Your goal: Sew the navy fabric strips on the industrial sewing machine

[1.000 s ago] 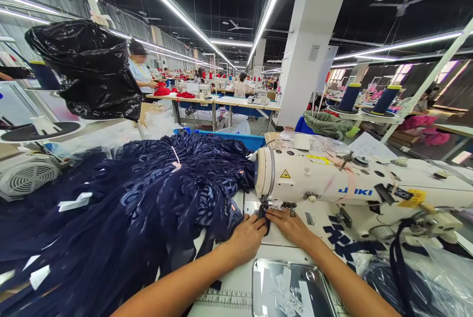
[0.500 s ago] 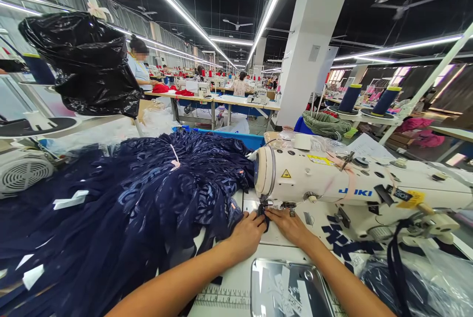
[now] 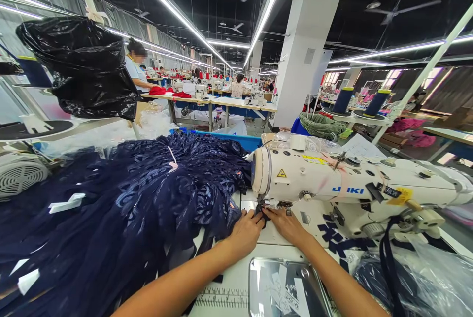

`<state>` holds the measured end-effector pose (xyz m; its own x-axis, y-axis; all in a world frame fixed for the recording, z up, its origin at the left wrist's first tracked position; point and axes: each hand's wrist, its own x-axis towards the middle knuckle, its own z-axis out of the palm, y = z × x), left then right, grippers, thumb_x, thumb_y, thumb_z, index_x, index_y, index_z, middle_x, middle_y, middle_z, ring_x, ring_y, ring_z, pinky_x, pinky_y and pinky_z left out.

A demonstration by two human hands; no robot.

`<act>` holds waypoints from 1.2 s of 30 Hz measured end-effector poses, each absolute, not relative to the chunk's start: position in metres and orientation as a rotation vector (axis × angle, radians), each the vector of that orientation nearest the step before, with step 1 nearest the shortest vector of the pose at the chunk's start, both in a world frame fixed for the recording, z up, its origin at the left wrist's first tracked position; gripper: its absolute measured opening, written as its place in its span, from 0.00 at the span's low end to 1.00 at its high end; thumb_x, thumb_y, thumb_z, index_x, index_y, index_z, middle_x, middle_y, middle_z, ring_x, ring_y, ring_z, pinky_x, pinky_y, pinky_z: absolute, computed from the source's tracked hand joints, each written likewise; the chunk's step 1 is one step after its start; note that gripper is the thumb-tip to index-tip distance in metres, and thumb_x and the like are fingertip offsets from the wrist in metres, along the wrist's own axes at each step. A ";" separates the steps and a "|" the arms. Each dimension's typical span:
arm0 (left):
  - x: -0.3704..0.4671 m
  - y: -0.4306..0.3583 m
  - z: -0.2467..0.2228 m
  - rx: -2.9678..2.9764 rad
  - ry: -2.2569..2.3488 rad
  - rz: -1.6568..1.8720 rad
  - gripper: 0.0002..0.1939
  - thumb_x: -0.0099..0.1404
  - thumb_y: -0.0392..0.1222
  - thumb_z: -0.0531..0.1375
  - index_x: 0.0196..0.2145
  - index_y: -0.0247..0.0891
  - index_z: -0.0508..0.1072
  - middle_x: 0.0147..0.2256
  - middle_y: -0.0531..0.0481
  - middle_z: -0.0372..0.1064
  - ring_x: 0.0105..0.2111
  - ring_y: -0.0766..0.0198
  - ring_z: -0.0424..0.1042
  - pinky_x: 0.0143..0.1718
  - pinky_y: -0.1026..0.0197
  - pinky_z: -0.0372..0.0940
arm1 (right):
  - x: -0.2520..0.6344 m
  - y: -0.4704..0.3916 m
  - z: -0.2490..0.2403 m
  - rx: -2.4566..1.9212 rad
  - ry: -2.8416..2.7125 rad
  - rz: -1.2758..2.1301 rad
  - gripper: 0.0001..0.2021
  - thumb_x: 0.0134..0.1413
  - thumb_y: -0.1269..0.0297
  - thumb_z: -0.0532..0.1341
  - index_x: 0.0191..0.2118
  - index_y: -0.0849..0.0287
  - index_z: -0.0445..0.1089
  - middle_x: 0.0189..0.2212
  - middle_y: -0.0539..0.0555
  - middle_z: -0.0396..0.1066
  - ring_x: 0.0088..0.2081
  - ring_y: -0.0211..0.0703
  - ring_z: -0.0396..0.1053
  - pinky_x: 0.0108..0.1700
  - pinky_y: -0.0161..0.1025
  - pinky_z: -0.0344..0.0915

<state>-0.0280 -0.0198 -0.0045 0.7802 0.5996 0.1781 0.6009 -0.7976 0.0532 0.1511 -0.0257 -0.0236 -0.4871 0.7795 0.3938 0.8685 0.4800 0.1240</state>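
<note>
A white JUKI sewing machine (image 3: 306, 176) stands in front of me, its needle area low at its left end. Under it a small piece of navy fabric (image 3: 265, 220) lies at the presser foot. My left hand (image 3: 246, 232) is on the near left side of this piece, fingers bent together and pressing on it. From the right, my right hand (image 3: 284, 224) pinches the fabric's edge close to the foot. My fingertips partly hide the piece. A large heap of navy garments (image 3: 158, 194) lies just left of my left hand.
A metal tray (image 3: 288, 287) with white labels sits between my forearms. Short navy strips (image 3: 342, 243) lie beneath the machine arm. Plastic-wrapped navy material (image 3: 384, 277) is at the right. A black plastic bag (image 3: 79, 68) hangs at the left; a person (image 3: 135, 68) works behind.
Less of the navy piece shows in front of the foot, and both hands stay close beside it. The whole view has shifted slightly.
</note>
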 end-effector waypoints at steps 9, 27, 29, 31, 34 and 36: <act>-0.039 -0.009 -0.013 -3.123 -0.989 -0.589 0.18 0.56 0.24 0.51 0.41 0.38 0.70 0.41 0.51 0.71 0.44 0.59 0.62 0.47 0.54 0.54 | 0.153 -0.025 -0.030 -1.410 -2.328 -0.286 0.17 0.50 0.74 0.52 0.44 0.56 0.70 0.37 0.55 0.73 0.37 0.46 0.70 0.39 0.42 0.67; -0.044 0.002 -0.007 -3.063 -1.024 -0.626 0.21 0.54 0.22 0.49 0.41 0.37 0.72 0.34 0.46 0.63 0.38 0.57 0.59 0.42 0.53 0.55 | 0.149 -0.029 -0.033 -1.219 -2.165 0.058 0.15 0.54 0.70 0.50 0.40 0.59 0.72 0.38 0.58 0.73 0.39 0.44 0.70 0.42 0.42 0.67; -0.044 0.002 -0.008 -3.086 -1.028 -0.631 0.21 0.54 0.22 0.49 0.41 0.37 0.72 0.34 0.46 0.63 0.38 0.58 0.58 0.42 0.54 0.55 | 0.151 -0.027 -0.036 -1.202 -2.135 0.106 0.14 0.54 0.69 0.50 0.39 0.58 0.72 0.36 0.57 0.73 0.38 0.43 0.70 0.42 0.42 0.68; -0.044 0.002 -0.009 -3.102 -1.025 -0.625 0.21 0.54 0.22 0.50 0.41 0.38 0.72 0.34 0.46 0.62 0.38 0.58 0.58 0.42 0.54 0.55 | 0.151 -0.027 -0.036 -1.189 -2.124 0.125 0.14 0.55 0.68 0.50 0.39 0.58 0.72 0.36 0.56 0.73 0.38 0.42 0.70 0.41 0.41 0.68; -0.044 0.003 -0.011 -3.111 -1.020 -0.587 0.21 0.55 0.22 0.51 0.41 0.39 0.72 0.35 0.46 0.63 0.38 0.58 0.58 0.41 0.54 0.55 | 0.151 -0.028 -0.034 -1.163 -2.158 0.093 0.14 0.56 0.68 0.49 0.39 0.57 0.72 0.36 0.56 0.73 0.38 0.42 0.70 0.41 0.40 0.67; -0.044 0.004 -0.011 -3.103 -1.009 -0.552 0.20 0.55 0.22 0.51 0.41 0.39 0.72 0.37 0.46 0.63 0.39 0.57 0.58 0.42 0.54 0.55 | 0.150 -0.030 -0.032 -1.160 -2.207 0.040 0.14 0.57 0.69 0.48 0.39 0.57 0.71 0.37 0.56 0.72 0.39 0.42 0.70 0.41 0.40 0.67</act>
<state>-0.0437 0.0039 -0.0114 0.7603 0.5955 0.2594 0.5397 -0.8014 0.2576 0.1503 -0.0304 -0.0322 -0.4088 0.7495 0.5207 0.7302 0.6109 -0.3060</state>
